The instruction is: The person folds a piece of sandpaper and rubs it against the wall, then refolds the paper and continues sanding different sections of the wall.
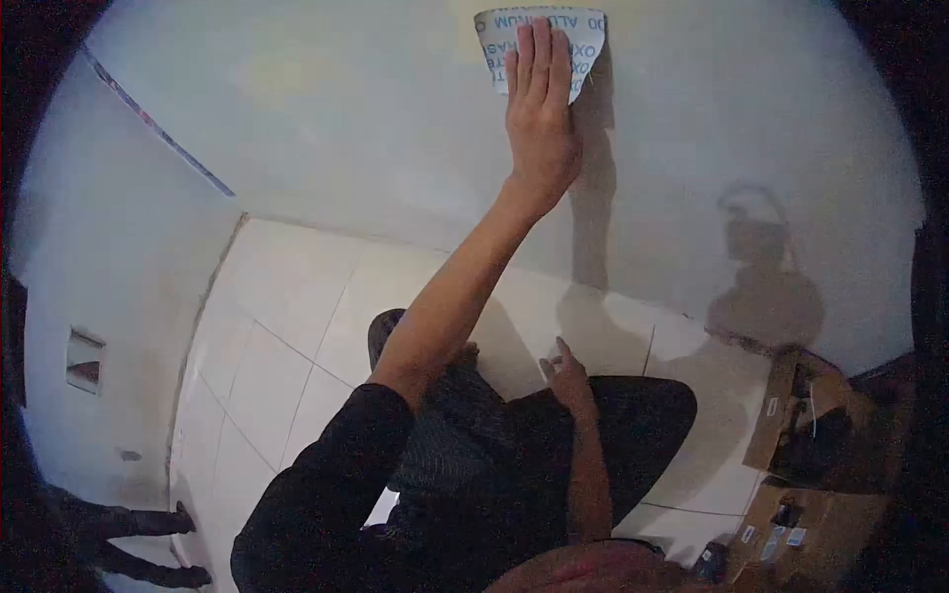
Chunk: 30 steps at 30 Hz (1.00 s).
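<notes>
My left hand (pixel 542 109) is raised against the pale wall (pixel 395 119), its fingers stretched flat over a piece of sandpaper (pixel 499 49). Blue print, upside down from here, covers the paper's white backing, and the word "aluminum" shows in part. The rough side faces the wall and is hidden. Lower down, my right hand (pixel 568 381) rests by my bent knee in dark trousers (pixel 643 415). Its thumb and a finger are apart, and nothing shows in it.
Open cardboard boxes (pixel 781 534) with dark items in them stand at the lower right. White tiles (pixel 287 287) cover the floor. A side wall (pixel 119 277) meets the front wall on the left. Two dark leg-like shapes (pixel 138 534) reach in at lower left.
</notes>
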Available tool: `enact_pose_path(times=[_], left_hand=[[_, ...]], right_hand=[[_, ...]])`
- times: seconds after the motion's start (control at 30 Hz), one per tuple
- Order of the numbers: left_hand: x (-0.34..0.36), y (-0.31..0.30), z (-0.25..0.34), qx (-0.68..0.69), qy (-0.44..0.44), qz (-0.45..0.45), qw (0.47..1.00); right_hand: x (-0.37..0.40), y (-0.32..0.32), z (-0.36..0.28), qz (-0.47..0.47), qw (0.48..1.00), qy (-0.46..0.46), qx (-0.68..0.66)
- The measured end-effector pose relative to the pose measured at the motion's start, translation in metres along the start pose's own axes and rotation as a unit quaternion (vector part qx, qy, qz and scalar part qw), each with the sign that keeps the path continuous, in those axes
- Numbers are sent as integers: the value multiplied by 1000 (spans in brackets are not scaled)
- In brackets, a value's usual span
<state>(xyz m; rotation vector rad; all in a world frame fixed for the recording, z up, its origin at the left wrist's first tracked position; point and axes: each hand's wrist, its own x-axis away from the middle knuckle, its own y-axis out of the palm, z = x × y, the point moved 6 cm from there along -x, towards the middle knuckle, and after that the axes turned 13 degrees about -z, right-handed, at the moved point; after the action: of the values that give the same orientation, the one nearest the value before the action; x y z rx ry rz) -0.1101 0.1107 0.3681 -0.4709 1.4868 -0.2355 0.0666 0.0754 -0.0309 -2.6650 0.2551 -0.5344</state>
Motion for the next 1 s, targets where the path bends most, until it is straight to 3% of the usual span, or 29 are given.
enact_pose_path(times=[0.3, 0.43, 0.57, 0.63, 0.77, 0.83, 1.0], left_hand=[[110, 41, 7, 40, -78, -102, 991], [83, 38, 3, 42, -68, -35, 996], [9, 10, 11, 11, -48, -14, 999], [-10, -1, 13, 4, -3, 11, 1000], [10, 2, 11, -10, -10, -17, 1000], [47, 19, 8, 7, -43, -93, 995], [119, 49, 8, 29, -100, -154, 983]], right_hand=[[3, -5, -7, 1, 1000, 1, 2], [-1, -4, -3, 14, 999, -17, -26], [-1, -2, -1, 61, 997, -55, 13], [-3, -1, 2, 46, 998, -40, 17], [-2, -3, -5, 13, 1000, -5, -4], [-2, -2, -5, 10, 1000, -3, 7], [-1, -5, -4, 17, 999, -4, 27]])
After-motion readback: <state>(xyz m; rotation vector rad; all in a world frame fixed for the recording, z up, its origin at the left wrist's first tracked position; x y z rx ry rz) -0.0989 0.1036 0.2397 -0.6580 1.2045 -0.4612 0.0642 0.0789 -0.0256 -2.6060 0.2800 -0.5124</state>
